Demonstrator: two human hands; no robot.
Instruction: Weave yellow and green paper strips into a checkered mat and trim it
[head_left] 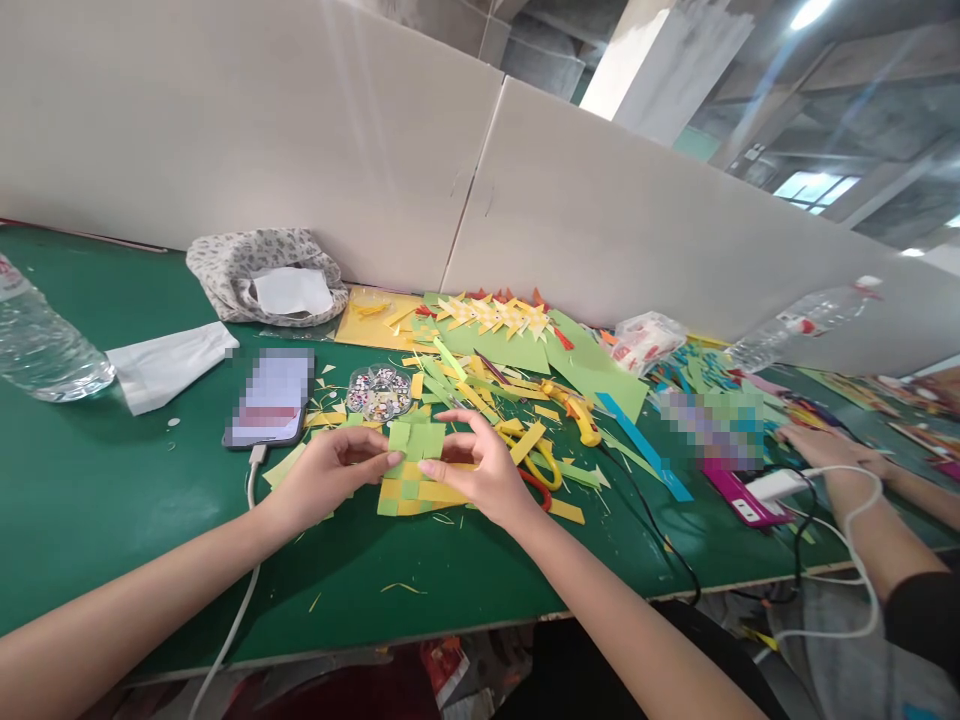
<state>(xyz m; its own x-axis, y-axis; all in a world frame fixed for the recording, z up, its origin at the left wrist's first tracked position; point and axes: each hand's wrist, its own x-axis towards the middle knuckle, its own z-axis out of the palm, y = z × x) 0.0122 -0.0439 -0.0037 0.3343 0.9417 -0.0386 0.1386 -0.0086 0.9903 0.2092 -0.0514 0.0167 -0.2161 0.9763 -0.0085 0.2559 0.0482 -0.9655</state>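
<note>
Where the green table [360,600] is littered with paper scraps [566,511] right of the phone [268,398], green-and-yellow woven paper [401,495] is pinched near that phone by the left hand's [330,468] thumb and forefinger. Farther right of the phone, the right hand's [480,465] thumb is pressed on it, forefinger spread; whether its other fingers grip cannot be told. Well right of the phone, a glue gun [574,412] and scissors [556,472] are seen; nearer it, a bead case [381,392].
</note>
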